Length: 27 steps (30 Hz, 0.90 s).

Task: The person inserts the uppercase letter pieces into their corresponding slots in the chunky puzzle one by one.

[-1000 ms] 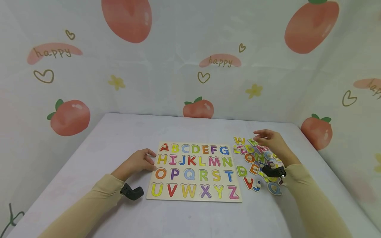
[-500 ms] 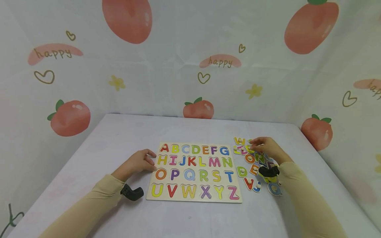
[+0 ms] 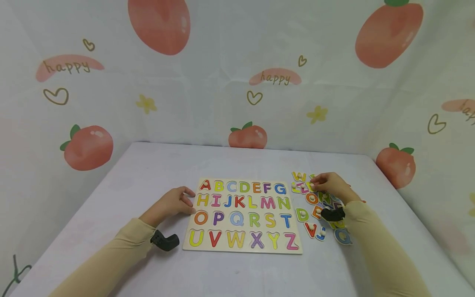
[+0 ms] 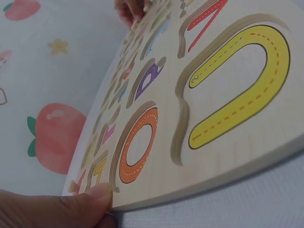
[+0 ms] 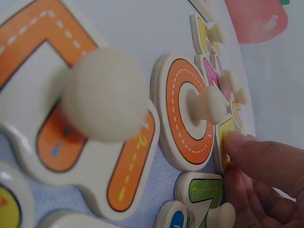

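The letter board (image 3: 243, 227) is lying flat on the bench (image 3: 237, 280). The left hand (image 3: 170, 206), its grip loose, is touching the board's left edge. Right of the board's far right corner, the right hand (image 3: 332, 185) is pinching a yellow letter piece (image 5: 225, 129). A green D (image 3: 302, 214) is lying just beside the board's right edge.

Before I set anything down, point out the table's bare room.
Free: the table in front of the puzzle board, between left sleeve and right sleeve; the strip behind the board, up to the backdrop; and the far-left corner beyond the left hand. Crowded: just right of the board, where letter pieces lie packed, with the right hand over them.
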Tool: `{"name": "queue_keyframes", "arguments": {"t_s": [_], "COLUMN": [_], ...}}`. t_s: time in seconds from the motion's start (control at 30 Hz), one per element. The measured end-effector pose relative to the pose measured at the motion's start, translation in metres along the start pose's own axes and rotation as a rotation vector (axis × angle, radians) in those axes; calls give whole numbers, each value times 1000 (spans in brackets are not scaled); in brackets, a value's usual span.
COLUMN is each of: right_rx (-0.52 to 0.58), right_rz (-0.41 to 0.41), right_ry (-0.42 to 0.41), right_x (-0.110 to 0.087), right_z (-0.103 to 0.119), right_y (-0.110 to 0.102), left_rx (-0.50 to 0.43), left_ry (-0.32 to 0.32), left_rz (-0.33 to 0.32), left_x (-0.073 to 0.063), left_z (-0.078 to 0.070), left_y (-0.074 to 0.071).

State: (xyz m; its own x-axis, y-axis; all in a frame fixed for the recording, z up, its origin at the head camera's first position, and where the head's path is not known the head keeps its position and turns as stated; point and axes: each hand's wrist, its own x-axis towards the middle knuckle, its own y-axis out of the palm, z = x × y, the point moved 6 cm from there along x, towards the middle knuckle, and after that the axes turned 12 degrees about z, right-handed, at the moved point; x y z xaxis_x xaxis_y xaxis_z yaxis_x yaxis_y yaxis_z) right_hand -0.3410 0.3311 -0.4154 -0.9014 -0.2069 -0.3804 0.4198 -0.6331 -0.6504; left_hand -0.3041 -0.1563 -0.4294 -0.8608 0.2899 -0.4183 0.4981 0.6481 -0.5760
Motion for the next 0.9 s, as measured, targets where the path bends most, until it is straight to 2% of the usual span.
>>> {"name": "queue_keyframes", "arguments": {"t_s": [0.3, 0.5, 0.7, 0.9], "right_rx": [-26, -49, -54, -47], "right_rz": [-10, -36, -75, -83], "right_ry": [16, 16, -33, -91], "right_x": [0, -7, -9, -4], "right_z": [0, 7, 26, 62], "right_y": [0, -4, -13, -9], "left_rx": [-11, -4, 8, 9], "left_ry": [6, 6, 11, 14], "left_rz": [1, 3, 8, 9], "left_x": [-1, -1, -2, -3], "left_z": [-2, -1, -2, -3], "left_y": [0, 0, 0, 0]}}
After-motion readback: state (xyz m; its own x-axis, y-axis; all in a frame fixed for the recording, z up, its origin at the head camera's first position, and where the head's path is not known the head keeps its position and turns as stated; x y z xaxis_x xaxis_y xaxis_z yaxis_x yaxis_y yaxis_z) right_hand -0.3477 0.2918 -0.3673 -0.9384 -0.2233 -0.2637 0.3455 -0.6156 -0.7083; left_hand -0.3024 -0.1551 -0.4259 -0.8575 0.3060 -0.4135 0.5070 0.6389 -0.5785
